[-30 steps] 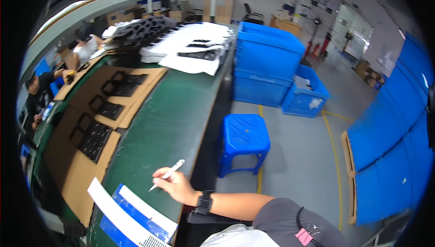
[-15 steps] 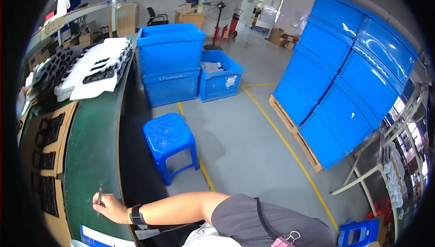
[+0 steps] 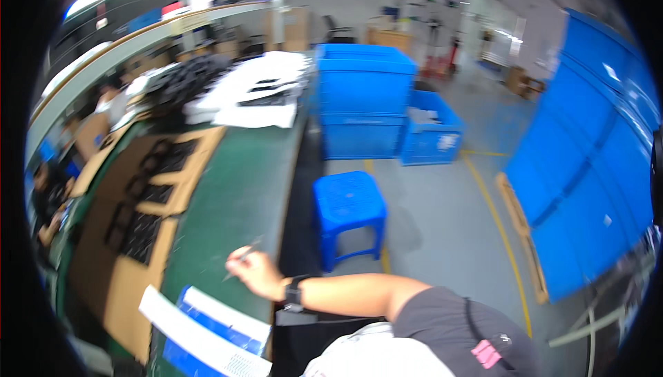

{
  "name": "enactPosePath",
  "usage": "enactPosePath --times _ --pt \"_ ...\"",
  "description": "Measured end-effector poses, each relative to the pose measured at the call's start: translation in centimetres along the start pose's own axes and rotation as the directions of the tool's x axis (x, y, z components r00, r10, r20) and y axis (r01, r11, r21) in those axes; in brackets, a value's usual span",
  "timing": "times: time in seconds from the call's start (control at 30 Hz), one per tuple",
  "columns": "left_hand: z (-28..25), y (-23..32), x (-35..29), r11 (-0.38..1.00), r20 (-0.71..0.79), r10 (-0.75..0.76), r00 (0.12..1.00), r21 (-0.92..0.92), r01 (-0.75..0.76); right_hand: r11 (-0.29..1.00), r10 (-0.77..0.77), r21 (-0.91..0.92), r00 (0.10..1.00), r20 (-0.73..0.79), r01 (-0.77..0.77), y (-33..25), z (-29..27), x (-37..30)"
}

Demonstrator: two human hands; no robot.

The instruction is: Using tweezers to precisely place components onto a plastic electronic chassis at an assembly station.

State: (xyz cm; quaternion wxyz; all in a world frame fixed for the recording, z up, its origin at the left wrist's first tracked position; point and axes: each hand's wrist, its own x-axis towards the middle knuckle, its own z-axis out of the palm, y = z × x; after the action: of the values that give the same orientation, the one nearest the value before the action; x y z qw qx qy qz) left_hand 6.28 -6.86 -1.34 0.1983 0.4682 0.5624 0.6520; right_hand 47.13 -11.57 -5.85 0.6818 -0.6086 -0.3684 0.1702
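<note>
Slim pen-like tool (image 3: 253,246) pinched in the right hand (image 3: 257,275), lower centre of the frame!

And there it is, slanting between thumb and fingers, the hand mostly closed around it, its tip pointing down over the desk (image 3: 214,218); blur hides whether it touches. The left hand is out of view, so I can't tell its state. Just below the right hand, lower left of centre, lie long white strips (image 3: 197,332) with straight edges, the larger carrying fine dots at its lower end, bright blue showing alongside. The desk is smooth, dull green. Over at left, brown cardboard (image 3: 103,287) carries flat black panels (image 3: 143,237), speckled and roughly rectangular. Centre frame, a glossy blue plastic stool (image 3: 350,204)!
</note>
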Motion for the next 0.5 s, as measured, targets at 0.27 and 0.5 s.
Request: enactPosePath --times 0.27,0.5 --pt "-1.4 -4.4 2.4 0.988 0.097 -0.069 0.993 -0.134 0.081 0.956 0.097 0.272 0.993 0.065 -0.111 0.0 0.0 -0.1" --pt "-0.8 -4.5 2.1 0.961 0.073 -0.073 0.995 -0.262 0.090 0.942 0.119 0.304 0.988 0.096 -0.143 0.1 -0.1 0.1"
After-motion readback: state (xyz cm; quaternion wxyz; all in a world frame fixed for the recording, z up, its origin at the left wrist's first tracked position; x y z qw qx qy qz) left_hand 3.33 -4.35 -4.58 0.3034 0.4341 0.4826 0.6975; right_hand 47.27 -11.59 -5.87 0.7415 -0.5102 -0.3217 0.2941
